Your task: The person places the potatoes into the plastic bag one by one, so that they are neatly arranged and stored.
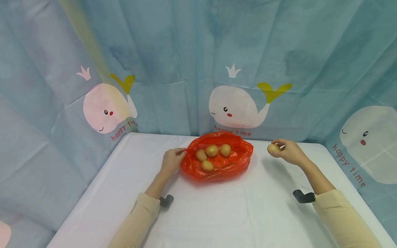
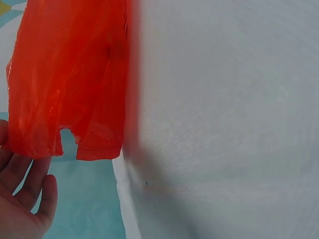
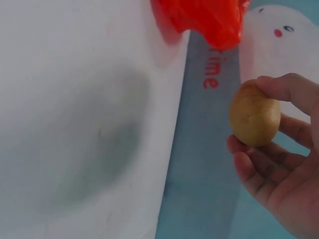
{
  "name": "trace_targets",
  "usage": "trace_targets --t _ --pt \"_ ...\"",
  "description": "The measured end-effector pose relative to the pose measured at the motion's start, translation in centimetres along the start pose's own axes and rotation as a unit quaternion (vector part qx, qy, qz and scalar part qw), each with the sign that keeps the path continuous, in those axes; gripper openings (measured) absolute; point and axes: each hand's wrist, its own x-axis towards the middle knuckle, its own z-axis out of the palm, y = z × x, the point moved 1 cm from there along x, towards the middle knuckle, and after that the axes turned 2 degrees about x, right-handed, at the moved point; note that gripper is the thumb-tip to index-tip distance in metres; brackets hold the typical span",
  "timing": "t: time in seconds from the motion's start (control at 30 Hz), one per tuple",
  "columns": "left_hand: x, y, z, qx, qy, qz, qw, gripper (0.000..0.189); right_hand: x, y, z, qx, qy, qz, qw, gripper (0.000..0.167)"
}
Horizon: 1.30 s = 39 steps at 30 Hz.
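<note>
A red plastic bag (image 1: 229, 168) lies spread on the table with its mouth wide, and several potatoes (image 1: 212, 151) rest inside it. At the bag's left edge my left hand (image 1: 171, 161) pinches the rim between thumb and fingers; in the left wrist view the red film hangs from the fingertips. My right hand (image 1: 289, 151) holds a single potato (image 3: 254, 113) above the table, to the right of the bag. Thumb on one side and fingers on the other grip it, as the right wrist view shows. That potato is apart from the bag.
The white-covered table (image 1: 217, 217) runs up to a blue curtain (image 1: 161, 69) printed with whales, which hangs behind it and along both sides. Dark wrist mounts (image 1: 304, 196) stick out from the sleeves above the tabletop.
</note>
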Motion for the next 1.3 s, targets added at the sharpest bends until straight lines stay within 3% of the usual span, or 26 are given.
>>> trace_targets --t 0.93,1.3 --pt "0.0 -0.1 0.1 -0.005 -0.002 -0.005 1.0 0.028 2.5 -4.6 2.5 0.035 0.0 -0.069 0.997 0.043" --pt "0.0 0.0 0.1 -0.009 -0.002 -0.004 0.9999 0.027 3.3 -6.3 3.6 0.044 -0.012 -0.076 0.996 0.044"
